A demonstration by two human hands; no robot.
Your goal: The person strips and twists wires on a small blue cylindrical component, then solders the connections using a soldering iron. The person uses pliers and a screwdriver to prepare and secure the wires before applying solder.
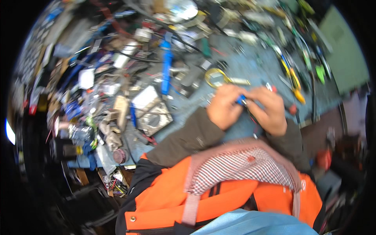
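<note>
My left hand (223,109) and my right hand (270,111) meet over the blue worktop (192,109), fingers closed. Pinched between their fingertips is a small blue part (241,100) with a shiny metal-looking end; blur hides its exact kind. Thin red and dark wires run below my right hand, and I cannot tell whether they join the part. Just beyond my left hand lies a round yellow-rimmed object (215,77), perhaps a magnifier. A small red and white item (270,87) sits behind my right hand.
Left of my forearm is a multimeter (152,115). A long blue tool (167,64) lies farther back. Dense clutter of small parts and bags covers the left side. Yellow-handled pliers (291,76) and other tools lie at right, near a greenish panel (344,51).
</note>
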